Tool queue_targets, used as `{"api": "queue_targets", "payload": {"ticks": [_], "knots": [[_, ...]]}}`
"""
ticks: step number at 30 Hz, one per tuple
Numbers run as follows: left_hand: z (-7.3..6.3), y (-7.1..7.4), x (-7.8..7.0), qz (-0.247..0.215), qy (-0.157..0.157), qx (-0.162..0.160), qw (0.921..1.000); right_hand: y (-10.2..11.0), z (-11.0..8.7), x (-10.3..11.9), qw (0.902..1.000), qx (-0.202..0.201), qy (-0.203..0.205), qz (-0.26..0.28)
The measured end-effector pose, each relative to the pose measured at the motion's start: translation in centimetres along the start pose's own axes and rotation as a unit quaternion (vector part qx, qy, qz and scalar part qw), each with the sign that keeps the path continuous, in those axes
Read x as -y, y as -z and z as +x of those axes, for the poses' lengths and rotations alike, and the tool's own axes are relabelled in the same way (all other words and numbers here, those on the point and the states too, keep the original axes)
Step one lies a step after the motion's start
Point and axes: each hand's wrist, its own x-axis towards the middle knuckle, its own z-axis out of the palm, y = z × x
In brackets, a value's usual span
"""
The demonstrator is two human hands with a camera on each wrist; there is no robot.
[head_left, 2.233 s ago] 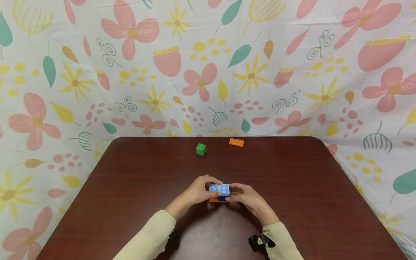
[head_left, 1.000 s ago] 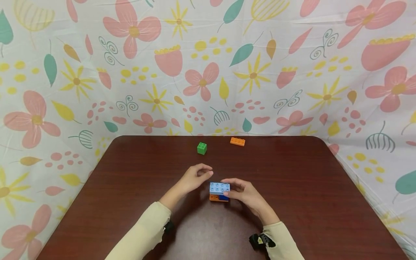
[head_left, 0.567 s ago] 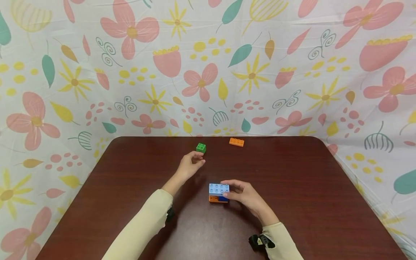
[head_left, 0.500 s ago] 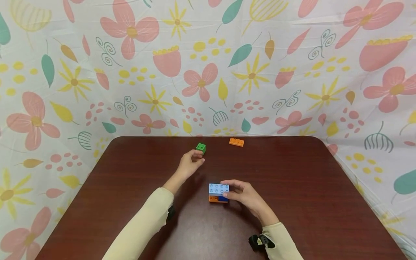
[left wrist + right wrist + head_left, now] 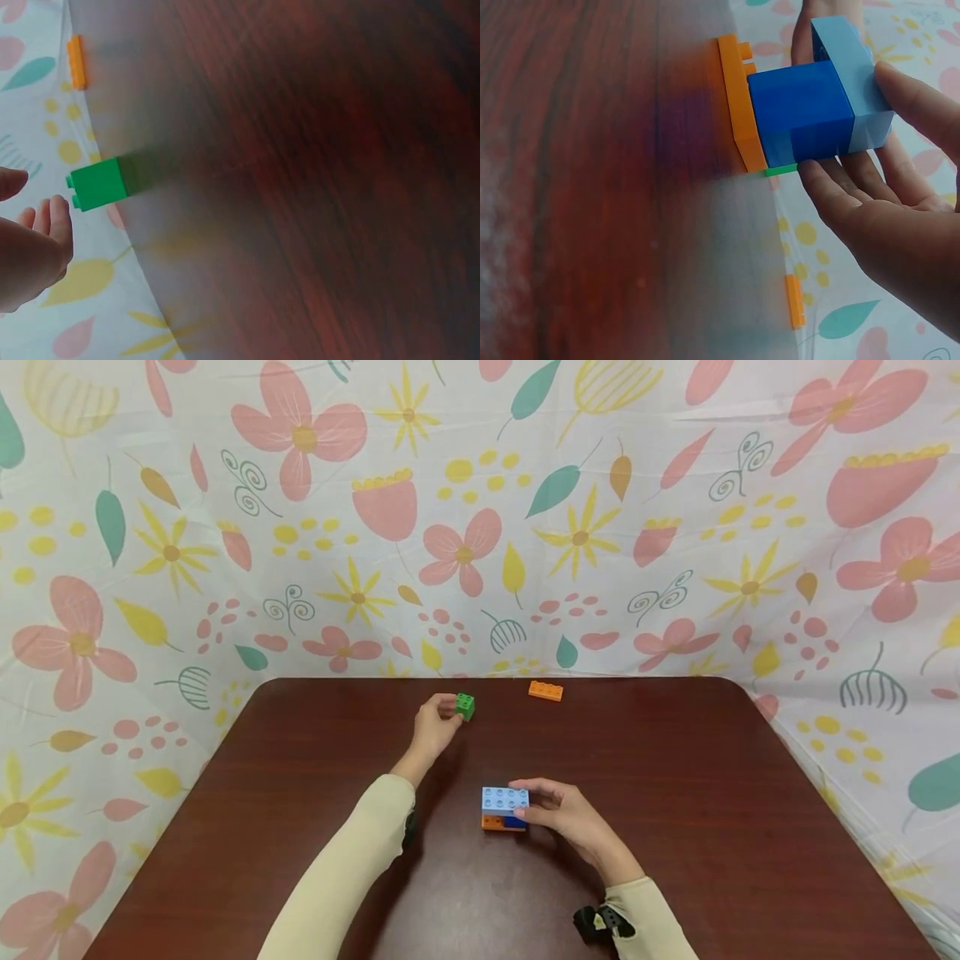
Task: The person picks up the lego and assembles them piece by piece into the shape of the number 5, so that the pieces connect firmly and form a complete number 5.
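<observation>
My left hand [image 5: 435,727] is stretched out to the green building brick [image 5: 465,707] at the far side of the table. In the left wrist view its spread thumb and fingers [image 5: 60,225] are close to the studded end of that green brick. Near the table's middle, my right hand [image 5: 573,822] holds a small stack of building bricks by its right end, thumb in front and fingers behind. The stack has a light blue brick [image 5: 504,797] on top, a dark blue brick [image 5: 802,112] below it and a flat orange brick [image 5: 492,823] at the bottom.
Another flat orange brick [image 5: 546,691] lies by the far edge of the dark wooden table [image 5: 637,752], right of the green one. Behind the table hangs a flower-patterned cloth [image 5: 465,610].
My left hand has let go of the stack and moved forward and left to the green brick. My right hand has stayed at the stack, which keeps its place.
</observation>
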Motion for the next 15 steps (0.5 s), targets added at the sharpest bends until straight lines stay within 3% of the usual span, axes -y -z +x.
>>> {"api": "queue_targets", "payload": {"ticks": [8, 11, 15], "knots": [[1.6, -0.2, 1.0, 0.012, 0.019, -0.021, 0.9995, 0.1, -0.1, 0.0, 1.0, 0.0, -0.004, -0.001], [2.2, -0.2, 1.2, 0.024, 0.025, 0.001, 0.9994, 0.1, -0.1, -0.1, 1.0, 0.001, -0.006, 0.002], [3.0, 0.0, 1.3, 0.033, 0.036, 0.054, 0.9973, 0.1, -0.1, -0.2, 0.9999, 0.001, -0.008, 0.01]]}}
